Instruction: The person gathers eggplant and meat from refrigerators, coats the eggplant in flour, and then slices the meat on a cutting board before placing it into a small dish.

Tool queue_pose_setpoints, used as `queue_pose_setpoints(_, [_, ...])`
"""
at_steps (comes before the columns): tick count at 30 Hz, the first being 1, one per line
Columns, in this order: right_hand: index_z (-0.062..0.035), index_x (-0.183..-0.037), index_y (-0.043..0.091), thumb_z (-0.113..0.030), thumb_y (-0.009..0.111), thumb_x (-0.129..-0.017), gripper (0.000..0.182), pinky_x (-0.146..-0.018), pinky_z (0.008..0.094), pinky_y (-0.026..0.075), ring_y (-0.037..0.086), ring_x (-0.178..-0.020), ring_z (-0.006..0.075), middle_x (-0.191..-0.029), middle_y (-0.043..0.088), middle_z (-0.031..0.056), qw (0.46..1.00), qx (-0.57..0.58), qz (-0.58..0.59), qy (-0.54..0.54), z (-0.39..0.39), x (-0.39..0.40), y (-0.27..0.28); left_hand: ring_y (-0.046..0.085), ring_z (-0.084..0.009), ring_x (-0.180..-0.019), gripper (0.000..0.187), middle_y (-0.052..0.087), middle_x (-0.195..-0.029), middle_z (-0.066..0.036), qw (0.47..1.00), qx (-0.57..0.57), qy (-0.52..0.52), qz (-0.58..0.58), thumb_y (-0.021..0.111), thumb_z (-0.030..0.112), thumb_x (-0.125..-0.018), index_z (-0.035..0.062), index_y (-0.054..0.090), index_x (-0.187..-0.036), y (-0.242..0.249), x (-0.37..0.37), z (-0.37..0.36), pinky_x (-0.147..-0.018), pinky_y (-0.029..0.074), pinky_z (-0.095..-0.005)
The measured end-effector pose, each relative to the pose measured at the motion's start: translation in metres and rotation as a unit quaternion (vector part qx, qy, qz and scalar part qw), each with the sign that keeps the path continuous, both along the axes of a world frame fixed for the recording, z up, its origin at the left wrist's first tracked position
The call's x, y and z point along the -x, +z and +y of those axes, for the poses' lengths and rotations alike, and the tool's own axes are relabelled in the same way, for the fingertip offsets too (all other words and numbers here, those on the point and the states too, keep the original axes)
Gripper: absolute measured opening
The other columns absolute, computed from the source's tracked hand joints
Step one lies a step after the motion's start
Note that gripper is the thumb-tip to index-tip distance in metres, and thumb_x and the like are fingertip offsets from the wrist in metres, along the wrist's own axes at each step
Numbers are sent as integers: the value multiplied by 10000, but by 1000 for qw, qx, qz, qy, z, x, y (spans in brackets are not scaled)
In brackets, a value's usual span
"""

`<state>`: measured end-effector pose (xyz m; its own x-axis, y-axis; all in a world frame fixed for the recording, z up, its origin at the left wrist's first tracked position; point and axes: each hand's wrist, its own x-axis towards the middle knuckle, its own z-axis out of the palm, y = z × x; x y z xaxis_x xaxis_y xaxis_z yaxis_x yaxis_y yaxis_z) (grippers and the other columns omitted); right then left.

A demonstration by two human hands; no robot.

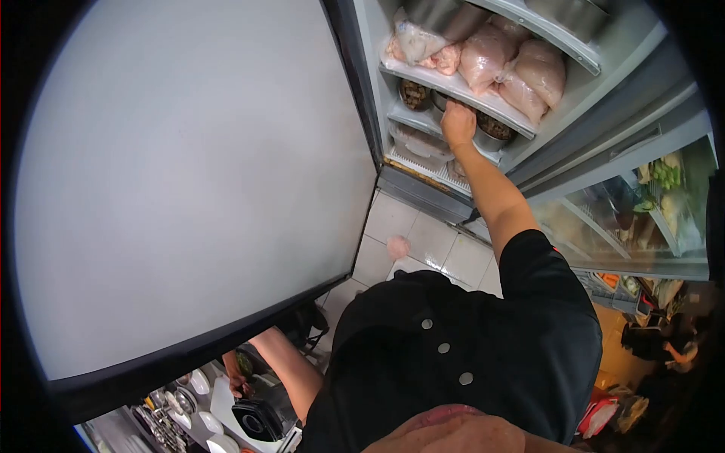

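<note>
Steel bowl [491,134] on the fridge's middle shelf [453,89], under the bagged chicken [521,72] at 1 o'clock: right hand [458,122] fingers curled over its rim, left hand [236,381] at 7 o'clock, grip unclear, propping door [189,181] open.

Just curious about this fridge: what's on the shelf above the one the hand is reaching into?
Bagged raw chicken lies piled on that shelf, above the right hand. Whatever sits behind the bags is hidden.
</note>
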<state>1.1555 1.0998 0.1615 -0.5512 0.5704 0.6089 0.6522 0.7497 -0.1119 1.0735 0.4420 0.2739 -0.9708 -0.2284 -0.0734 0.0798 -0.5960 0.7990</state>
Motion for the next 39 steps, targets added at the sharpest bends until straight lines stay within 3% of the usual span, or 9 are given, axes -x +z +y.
queue_pose_setpoints(8, [-78, -981, 710, -175, 623, -938, 138, -820, 527, 563, 717, -902, 375, -948, 746, 162, 1000, -9, 16, 1, -6, -8, 8, 515, -316, -1403, 606, 502, -1579, -135, 1000, 5, 1, -4, 396, 451, -1126, 39, 442, -1568, -4, 2, 0, -1155, 456, -460])
queue_pose_setpoints(11, [-56, -1061, 710, -267, 640, -960, 244, -887, 525, 577, 726, -1007, 377, -1068, 744, 194, 987, 130, -90, -23, -5, -5, 27, 516, -314, -1403, 607, 503, -1578, -134, 1000, -1, -3, -2, 398, 453, -1125, 40, 442, -1569, -4, 5, 1, -1154, 458, -459])
queue_pose_setpoints(14, [-36, -1158, 703, -305, 615, -986, 331, -970, 520, 559, 706, -1094, 410, -1200, 706, 237, 977, 196, -50, -71, -11, -5, 56, 517, -313, -1402, 609, 504, -1577, -134, 1000, -1, -4, 2, 399, 456, -1125, 42, 441, -1570, -3, 9, 0, -1152, 460, -458])
queue_pose_setpoints(15, [-35, -1292, 668, -356, 569, -1012, 437, -1043, 504, 533, 670, -1186, 448, -1320, 660, 264, 982, 169, -60, -65, 3, -3, 43, 517, -312, -1402, 609, 505, -1577, -134, 1000, -4, -5, 3, 399, 456, -1125, 42, 441, -1570, -3, 9, 1, -1152, 460, -458])
queue_pose_setpoints(18, [-103, -1307, 692, -368, 569, -1003, 422, -1087, 538, 490, 648, -1214, 438, -1338, 660, 243, 993, 112, -37, 10, 56, 19, 3, 518, -311, -1402, 611, 506, -1576, -133, 1000, -1, 0, 3, 400, 459, -1124, 44, 441, -1570, -2, 9, -1, -1150, 462, -456])
queue_pose_setpoints(19, [-72, -1308, 685, -379, 491, -1038, 453, -1110, 528, 489, 640, -1248, 418, -1335, 678, 211, 989, -34, -131, 66, 107, 30, -48, 519, -310, -1401, 611, 506, -1575, -133, 1000, 1, -4, 4, 400, 459, -1124, 44, 441, -1571, -2, 9, 2, -1150, 463, -456])
queue_pose_setpoints(24, [-50, -1405, 612, -434, 403, -1073, 549, -1181, 483, 452, 640, -1278, 336, -1383, 670, 148, 975, 39, -216, 28, 186, 40, -139, 520, -307, -1401, 614, 508, -1574, -132, 1000, 9, -10, 6, 402, 463, -1123, 46, 441, -1572, -2, 15, 3, -1148, 466, -454])
queue_pose_setpoints(27, [-84, -1380, 644, -360, 402, -1085, 470, -1146, 501, 473, 637, -1285, 323, -1396, 669, 137, 995, 40, -26, 86, 116, 30, -40, 521, -306, -1400, 615, 509, -1573, -132, 1000, 11, -13, 6, 403, 466, -1122, 48, 441, -1572, -2, 10, 2, -1147, 468, -453])
queue_pose_setpoints(39, [-60, -1364, 649, -309, 453, -1066, 435, -1098, 460, 504, 655, -1250, 326, -1383, 671, 149, 977, -32, -205, 46, 112, 27, -46, 607, -252, -1298, 554, 612, -1443, -113, 999, -16, 33, 37, 432, 439, -1127, 54, 501, -1518, -31, 10, -10, -1056, 539, -411])
